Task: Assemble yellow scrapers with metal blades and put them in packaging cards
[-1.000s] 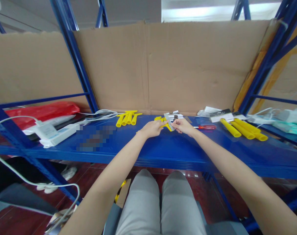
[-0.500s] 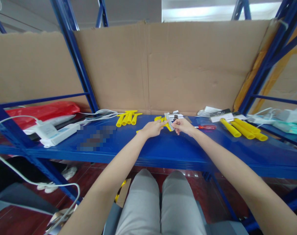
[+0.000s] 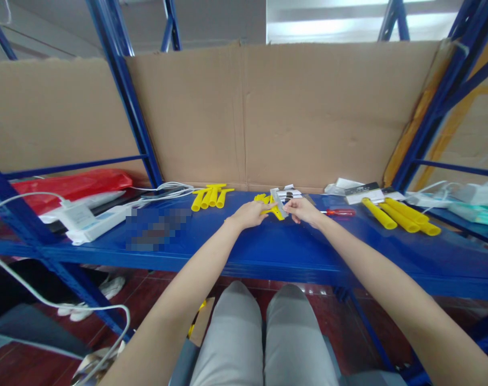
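Observation:
Over the middle of the blue shelf, my left hand (image 3: 249,215) has its fingers closed on a yellow plastic piece (image 3: 276,213); the grip is partly hidden. My right hand (image 3: 302,209) pinches the lower end of a thin silver-grey flat strip (image 3: 276,199) that lies against the yellow piece. Both hands are close together, and the exact contact between strip and plastic is too small to make out. Just behind my left fingers are more small yellow pieces (image 3: 261,198). A screwdriver with a red handle (image 3: 340,213) lies right of my right hand.
Several yellow T-shaped pieces (image 3: 215,197) lie to the left, and yellow tubes (image 3: 407,219) to the right. A white power strip (image 3: 101,223) with cables sits at far left, near a red bag (image 3: 75,185). Cardboard (image 3: 308,118) walls the back; blue posts (image 3: 135,107) frame the shelf.
The silver-grey strip and yellow piece have shifted slightly between my hands, with more of both showing. Both hands keep their hold. The whole view has moved down a little.

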